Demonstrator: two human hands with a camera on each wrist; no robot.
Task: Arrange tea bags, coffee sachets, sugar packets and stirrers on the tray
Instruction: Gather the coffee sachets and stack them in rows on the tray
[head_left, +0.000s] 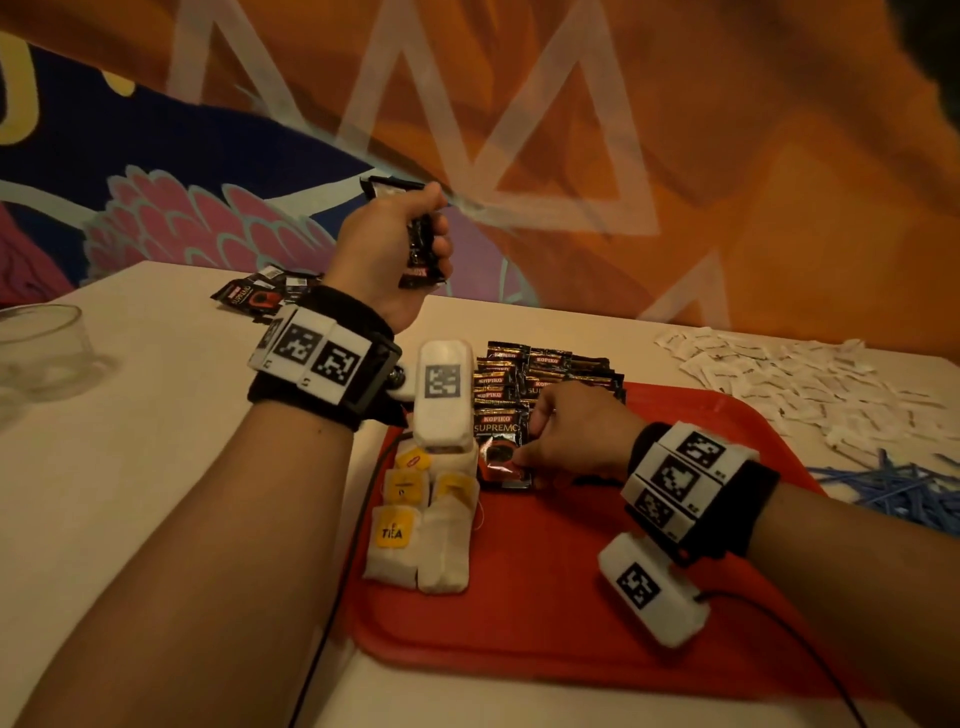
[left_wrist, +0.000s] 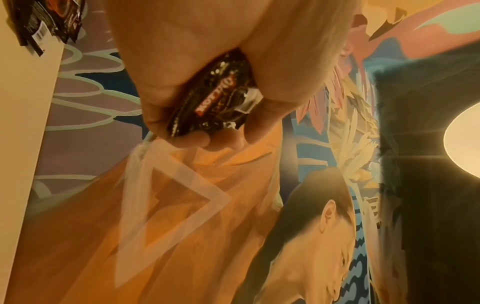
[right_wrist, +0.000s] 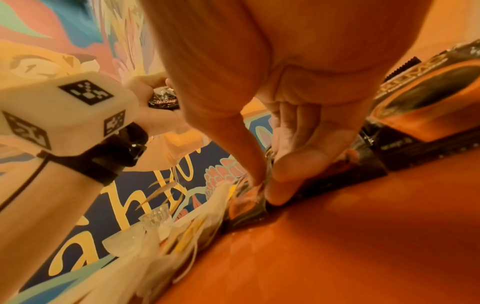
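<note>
The right hand (head_left: 574, 431) pinches the front coffee sachet (head_left: 500, 453) at the tray (head_left: 571, 597)'s far-left end, its long axis running near-to-far (beside the tea bags (head_left: 421, 525)); the left hand (head_left: 395, 244), raised above the far edge, grips spare sachets (head_left: 423, 244).

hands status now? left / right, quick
Left hand: closed, its grip around a bunch of coffee sachets, raised above the table.
Right hand: pinching the front coffee sachet on the red tray.
</note>
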